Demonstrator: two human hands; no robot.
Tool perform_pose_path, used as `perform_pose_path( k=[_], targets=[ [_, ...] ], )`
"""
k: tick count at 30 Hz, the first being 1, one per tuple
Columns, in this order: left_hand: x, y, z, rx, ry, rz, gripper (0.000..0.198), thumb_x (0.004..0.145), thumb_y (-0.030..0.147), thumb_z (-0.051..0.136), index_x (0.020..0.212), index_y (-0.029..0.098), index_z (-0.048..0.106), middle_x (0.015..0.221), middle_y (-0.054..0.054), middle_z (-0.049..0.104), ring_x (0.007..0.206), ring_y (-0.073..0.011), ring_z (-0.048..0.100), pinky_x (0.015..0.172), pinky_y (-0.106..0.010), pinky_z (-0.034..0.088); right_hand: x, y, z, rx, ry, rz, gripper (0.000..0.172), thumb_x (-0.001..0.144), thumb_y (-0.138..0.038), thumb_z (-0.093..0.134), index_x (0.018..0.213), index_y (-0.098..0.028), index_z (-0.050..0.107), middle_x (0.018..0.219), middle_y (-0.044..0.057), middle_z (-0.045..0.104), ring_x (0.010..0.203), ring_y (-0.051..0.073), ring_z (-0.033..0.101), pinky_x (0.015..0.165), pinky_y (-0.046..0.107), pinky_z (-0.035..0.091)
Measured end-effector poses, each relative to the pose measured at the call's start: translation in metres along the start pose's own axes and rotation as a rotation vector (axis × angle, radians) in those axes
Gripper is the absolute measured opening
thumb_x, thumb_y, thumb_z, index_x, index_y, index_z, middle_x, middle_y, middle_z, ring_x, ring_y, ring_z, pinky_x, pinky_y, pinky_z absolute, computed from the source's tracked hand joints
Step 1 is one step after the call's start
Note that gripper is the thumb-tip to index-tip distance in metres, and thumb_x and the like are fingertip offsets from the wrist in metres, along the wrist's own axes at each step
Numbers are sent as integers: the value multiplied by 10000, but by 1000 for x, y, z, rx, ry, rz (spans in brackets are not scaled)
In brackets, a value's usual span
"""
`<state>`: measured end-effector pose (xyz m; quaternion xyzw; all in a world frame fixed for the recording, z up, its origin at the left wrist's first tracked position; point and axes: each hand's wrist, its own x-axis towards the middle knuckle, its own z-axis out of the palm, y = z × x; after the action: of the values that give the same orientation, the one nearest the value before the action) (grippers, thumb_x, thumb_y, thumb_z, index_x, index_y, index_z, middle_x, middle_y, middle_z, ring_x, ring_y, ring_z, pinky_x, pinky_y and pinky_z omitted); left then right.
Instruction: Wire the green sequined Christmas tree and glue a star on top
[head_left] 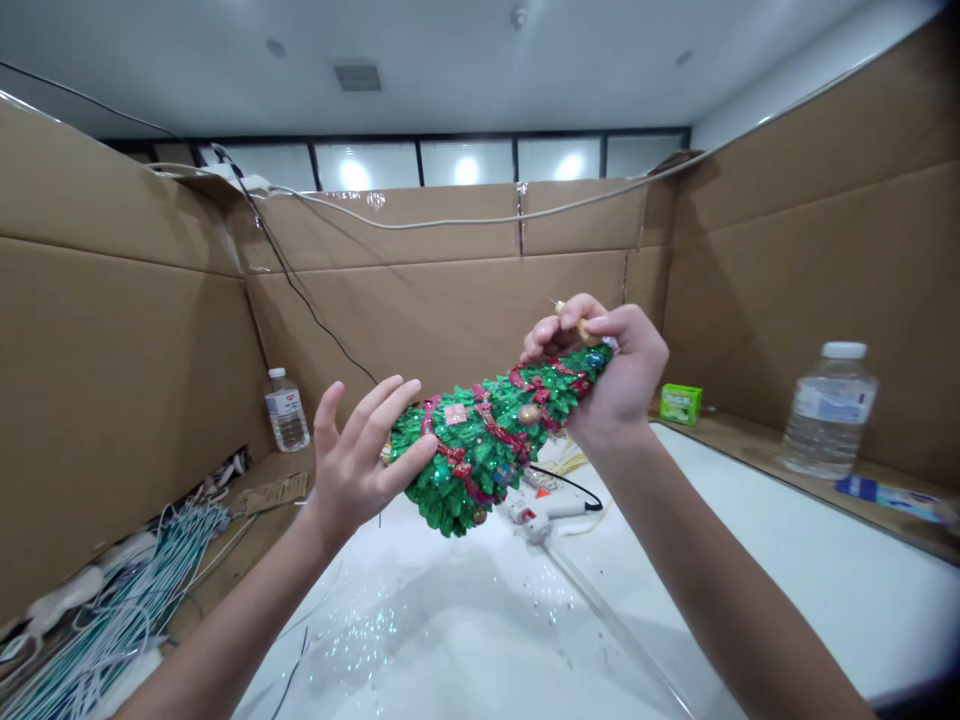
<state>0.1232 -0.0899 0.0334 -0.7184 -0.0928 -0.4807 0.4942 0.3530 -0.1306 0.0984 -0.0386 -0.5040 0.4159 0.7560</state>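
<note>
A small green Christmas tree figure (480,430) with red garlands, coloured baubles and glitter is held up in the air, lying nearly sideways. Its narrow tip points right and is gripped by my right hand (611,365). Between the fingers of that hand sits a small tan piece (581,328) with a thin metal pin sticking out; its kind I cannot make out. My left hand (371,455) is at the tree's wide base with fingers spread, the thumb resting against the green surface. Below the tree lies a white hot glue gun (544,510) with a long clear glue stick (615,615).
Glitter is scattered over the white tabletop (420,640). Cardboard walls (450,300) enclose it. Water bottles stand left (286,412) and right (829,415), near a green box (680,404). Bundled pale-blue wires (135,590) lie left. A black cable (315,315) hangs behind.
</note>
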Motion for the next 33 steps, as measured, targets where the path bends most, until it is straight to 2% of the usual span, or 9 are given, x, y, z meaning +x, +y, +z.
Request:
perform_pose_path(
  k=[4,8,13,15,17,21,25,30,33],
  targets=[
    [0,-2,-1,98,46,58,617,711,150,723,1209,365,427,1517,-32,372,1311,-257,479,1180,-493,44,0,0,4,29,89,106,65,596,-136,501,568,-182,464,581,-19,578,554,113,561,588,282,491],
    [-3,0,5,64,50,51,716,732,155,712,1299,397,349,1510,-39,382,1320,-250,468,1181,-485,33,-1,4,7,105,184,84,88,564,-95,485,552,-174,449,530,-35,528,509,85,524,554,242,480],
    [-6,2,13,-122,33,-235,779,755,126,673,1389,369,292,1319,-59,571,1155,-232,595,1154,-526,154,2,6,5,118,242,19,120,542,-64,487,549,-174,437,506,-48,490,470,65,483,506,207,452],
    [-2,2,12,-235,-82,-377,768,752,160,672,1405,305,294,1176,-82,638,1063,-244,631,1093,-530,284,4,7,2,119,231,1,119,541,-71,491,549,-177,436,509,-49,488,477,65,482,512,208,456],
    [3,3,10,-422,-296,-519,810,722,183,682,1418,248,271,1083,-100,659,993,-263,647,953,-498,446,6,8,-1,104,206,-22,114,549,-86,494,554,-181,433,514,-51,485,482,65,478,522,213,461],
    [11,2,6,-936,-568,-712,862,683,205,713,1411,267,255,1199,-128,612,970,-264,664,806,-428,567,11,11,-8,77,163,-68,102,572,-105,484,565,-185,420,514,-53,473,487,64,478,526,215,451],
    [10,-3,5,-1260,-655,-707,880,690,228,719,1431,306,250,1364,-129,517,1177,-301,589,928,-469,539,14,12,-13,87,139,-58,102,562,-116,480,573,-185,406,506,-62,450,476,57,460,500,203,420],
    [11,-5,5,-1504,-678,-746,904,707,589,682,1447,267,274,1385,-173,497,1245,-346,529,921,-500,537,14,11,-15,97,81,-64,104,550,-134,499,572,-187,412,499,-63,449,466,57,454,514,212,436],
    [14,-2,4,-1537,-644,-843,814,736,653,619,1408,273,357,1378,-168,512,1224,-338,550,885,-488,556,14,11,-16,89,47,-71,88,551,-140,496,568,-189,425,494,-59,453,464,63,456,508,220,439]
  ],
)
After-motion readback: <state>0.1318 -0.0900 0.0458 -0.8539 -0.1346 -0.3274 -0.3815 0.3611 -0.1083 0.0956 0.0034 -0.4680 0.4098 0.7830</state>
